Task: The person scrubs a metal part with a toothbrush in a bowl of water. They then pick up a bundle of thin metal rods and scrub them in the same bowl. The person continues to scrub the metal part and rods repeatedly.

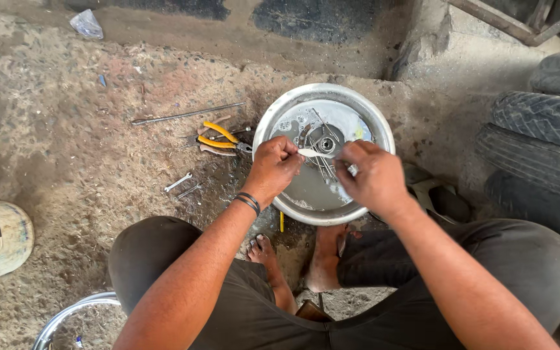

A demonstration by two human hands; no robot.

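Dusty concrete floor [66, 142] with metal basin [384, 126], yellow pliers [223, 137], 2 wrenches [181, 185], long rod [186, 114].

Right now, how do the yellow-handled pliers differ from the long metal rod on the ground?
The yellow-handled pliers are short with bright yellow grips; the long metal rod is thin, plain grey and much longer. The pliers lie close beside the metal basin; the rod lies farther from it. Both rest on the dirt ground, untouched by the hands.
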